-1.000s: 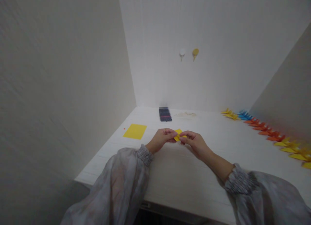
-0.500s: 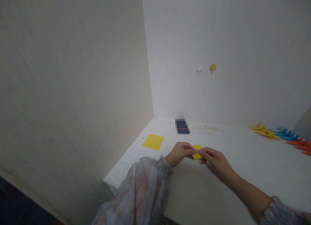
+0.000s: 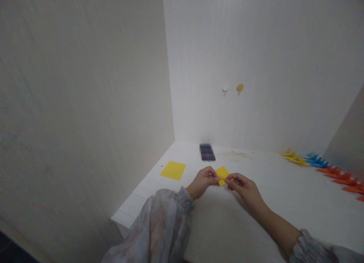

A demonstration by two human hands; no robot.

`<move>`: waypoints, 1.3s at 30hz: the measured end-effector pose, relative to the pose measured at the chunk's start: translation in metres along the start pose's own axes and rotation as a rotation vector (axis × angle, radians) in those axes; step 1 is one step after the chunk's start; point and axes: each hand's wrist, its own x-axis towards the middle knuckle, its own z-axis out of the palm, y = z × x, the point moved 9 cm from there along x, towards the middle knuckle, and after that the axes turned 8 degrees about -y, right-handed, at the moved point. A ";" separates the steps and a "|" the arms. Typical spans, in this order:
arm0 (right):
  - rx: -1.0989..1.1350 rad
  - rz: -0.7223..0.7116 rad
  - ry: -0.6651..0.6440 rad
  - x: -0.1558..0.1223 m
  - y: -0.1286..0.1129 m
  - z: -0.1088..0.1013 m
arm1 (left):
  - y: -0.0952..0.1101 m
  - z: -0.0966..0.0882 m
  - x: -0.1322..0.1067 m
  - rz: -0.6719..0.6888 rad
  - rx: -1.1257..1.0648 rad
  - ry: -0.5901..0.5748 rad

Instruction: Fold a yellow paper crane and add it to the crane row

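Note:
Between my two hands is a small folded piece of yellow paper (image 3: 223, 172), turned so that a corner points away from me. My left hand (image 3: 203, 182) pinches its left side, thumb on top; a ring shows on one finger. On the right side, my right hand (image 3: 241, 186) grips the paper between thumb and fingers. A crease or raised flap runs across the paper between the two thumbs. To the left of my left hand lies a flat yellow paper square (image 3: 173, 170) on the white table (image 3: 227, 225).
A phone (image 3: 207, 152), its screen blurred, lies near the back wall. Along the right stand folded paper figures in yellow (image 3: 295, 158), blue (image 3: 315, 160) and orange-red (image 3: 341, 177). Two hooks, one white (image 3: 225, 88) and one yellow (image 3: 240, 88), are on the wall. A grey wall (image 3: 85, 104) bounds the left.
My view has shifted slightly right and up, showing more orange-red figures. The held paper now shows a crease or flap between my thumbs, and more of its far corner is visible.

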 end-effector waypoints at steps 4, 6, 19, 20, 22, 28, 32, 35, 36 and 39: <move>-0.040 0.007 -0.015 0.000 0.002 -0.002 | -0.001 -0.002 0.000 -0.008 0.033 0.026; -0.054 0.003 -0.014 0.002 0.004 -0.003 | 0.000 0.000 0.001 -0.003 0.059 0.018; 0.012 -0.035 0.007 0.002 -0.004 0.001 | 0.015 -0.007 -0.005 0.078 0.144 0.124; 0.018 -0.033 0.005 0.002 -0.004 0.001 | 0.016 -0.007 -0.005 0.091 0.144 0.127; 0.037 -0.032 0.006 0.001 -0.004 0.001 | 0.017 -0.006 -0.006 0.101 0.143 0.129; 0.055 -0.031 0.018 0.001 -0.002 0.000 | 0.020 -0.006 -0.006 0.152 0.184 0.115; 0.032 -0.073 0.005 0.003 -0.003 0.001 | 0.020 -0.008 -0.007 0.164 0.227 0.127; 0.030 -0.060 0.012 0.003 -0.003 0.001 | 0.020 -0.008 -0.007 0.165 0.236 0.115; 0.040 -0.047 0.016 0.003 -0.002 0.001 | 0.020 -0.007 -0.007 0.171 0.245 0.113; 0.078 -0.025 0.031 0.002 -0.001 0.000 | 0.021 -0.008 -0.007 0.190 0.281 0.122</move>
